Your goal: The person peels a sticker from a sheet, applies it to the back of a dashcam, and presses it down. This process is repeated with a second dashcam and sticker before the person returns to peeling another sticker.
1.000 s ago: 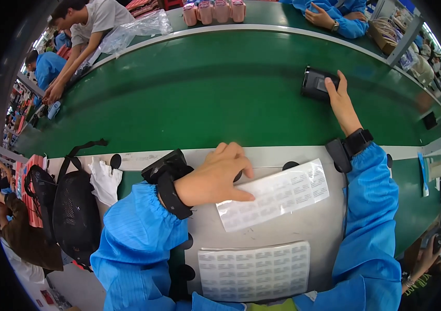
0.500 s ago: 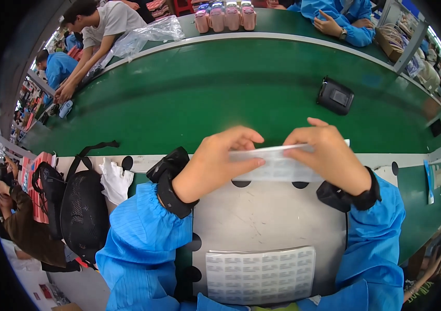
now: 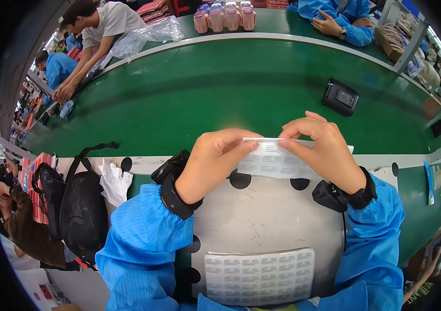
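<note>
A white sheet of small printed labels (image 3: 272,160) is held up above the grey work plate (image 3: 262,217). My left hand (image 3: 212,160) pinches its top left edge and my right hand (image 3: 321,147) pinches its top right edge. Both forearms are in blue sleeves with black wrist devices. A second label sheet (image 3: 259,277) lies flat on the plate near my body. A small black device (image 3: 340,96) rests on the green conveyor belt (image 3: 189,93) beyond my right hand.
A black bag (image 3: 78,207) and a white glove (image 3: 114,179) lie at my left. Several pink items (image 3: 224,18) stand at the belt's far side. Other people (image 3: 101,31) work along the belt, one in blue sleeves (image 3: 334,20) at the far right.
My right hand left the black device on the belt and came back. Both hands lifted the label sheet off the plate and now hold it by its top edge.
</note>
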`<act>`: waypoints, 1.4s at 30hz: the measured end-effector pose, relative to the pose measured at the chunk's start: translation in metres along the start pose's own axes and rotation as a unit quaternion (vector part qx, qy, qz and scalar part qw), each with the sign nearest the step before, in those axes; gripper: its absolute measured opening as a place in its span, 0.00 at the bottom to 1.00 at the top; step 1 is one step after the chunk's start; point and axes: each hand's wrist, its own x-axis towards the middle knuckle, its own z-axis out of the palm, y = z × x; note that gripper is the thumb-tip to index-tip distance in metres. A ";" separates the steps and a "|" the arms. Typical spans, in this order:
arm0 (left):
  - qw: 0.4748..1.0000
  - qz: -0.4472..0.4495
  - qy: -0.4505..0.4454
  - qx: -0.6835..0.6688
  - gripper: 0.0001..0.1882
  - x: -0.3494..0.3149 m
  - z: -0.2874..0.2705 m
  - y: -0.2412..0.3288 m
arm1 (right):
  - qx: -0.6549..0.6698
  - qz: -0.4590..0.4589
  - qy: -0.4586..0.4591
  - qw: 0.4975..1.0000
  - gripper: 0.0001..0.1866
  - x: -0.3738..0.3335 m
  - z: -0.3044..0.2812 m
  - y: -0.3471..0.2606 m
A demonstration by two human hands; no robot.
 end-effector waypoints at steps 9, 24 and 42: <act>1.000 -0.009 -0.009 0.009 0.09 -0.003 0.005 0.000 | 0.009 -0.021 0.036 0.999 0.04 -0.003 0.010 -0.005; 0.994 -0.051 -0.030 -0.090 0.11 -0.004 0.009 0.002 | -0.014 -0.041 0.104 0.994 0.05 -0.003 0.014 0.001; 0.996 -0.030 0.007 -0.086 0.10 -0.011 -0.003 -0.069 | 0.059 0.021 -0.016 0.998 0.09 0.002 0.053 0.033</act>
